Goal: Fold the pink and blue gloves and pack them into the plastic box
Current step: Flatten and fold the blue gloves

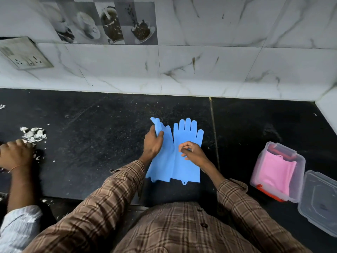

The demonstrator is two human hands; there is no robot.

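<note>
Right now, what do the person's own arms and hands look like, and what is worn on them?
Both arms wear long sleeves of a brown plaid shirt with buttoned cuffs. The left sleeve and right sleeve end at the wrists. The left hand and right hand are bare, without gloves, rings or a watch.

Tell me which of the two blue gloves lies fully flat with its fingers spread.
The blue glove on the right, under the right hand. The left blue glove has its fingers lifted and bunched in the left hand.

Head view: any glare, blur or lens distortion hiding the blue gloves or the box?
Head view: wide-angle bend curves the wall edge and counter; light is dim and even, no glare on the blue gloves; plastic box sits stretched near the right edge, its pink contents readable; both hands sharp.
</note>
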